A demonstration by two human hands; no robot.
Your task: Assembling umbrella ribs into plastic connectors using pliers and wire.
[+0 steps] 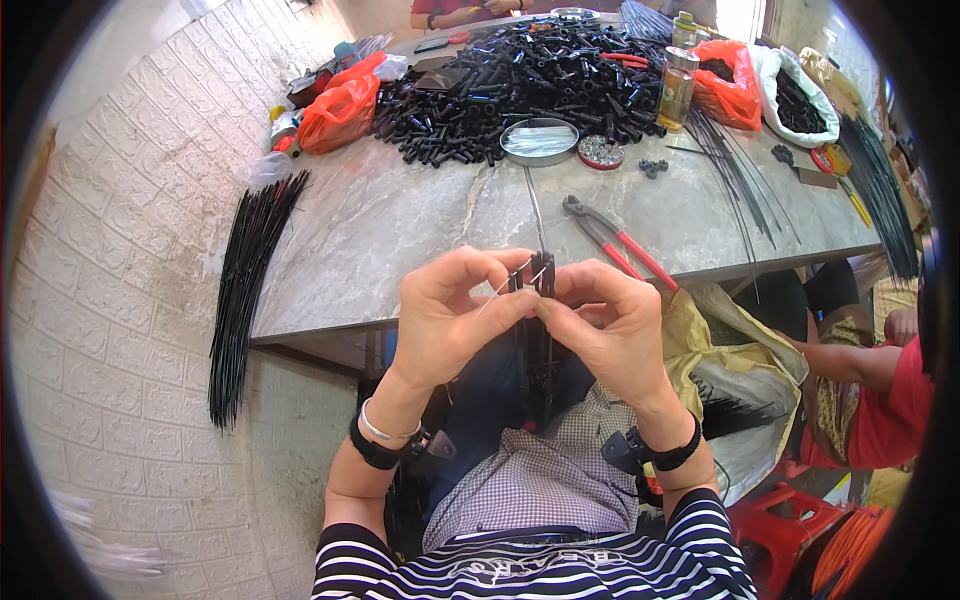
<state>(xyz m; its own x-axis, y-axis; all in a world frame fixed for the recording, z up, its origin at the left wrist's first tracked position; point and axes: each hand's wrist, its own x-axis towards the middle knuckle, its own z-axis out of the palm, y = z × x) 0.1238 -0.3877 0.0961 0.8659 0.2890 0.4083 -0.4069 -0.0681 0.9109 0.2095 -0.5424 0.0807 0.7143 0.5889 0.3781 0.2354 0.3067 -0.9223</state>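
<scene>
My left hand and my right hand meet over the near table edge, both closed in fingertip pinches. Between them stand dark, slender black pieces, whose lower ends hang toward my lap. A thin pale wire runs from the left fingertips across these pieces. The right thumb and forefinger press against the black pieces; their exact kind is too small to make out. Beyond the hands a thin grey rod reaches over the tabletop. Red-handled pincers lie to the right of it.
A big heap of short black tubes covers the far table. Near it are a round tin of pale strips, a red dish and a bottle. Black rods overhang the left edge. A co-worker's arm is at right.
</scene>
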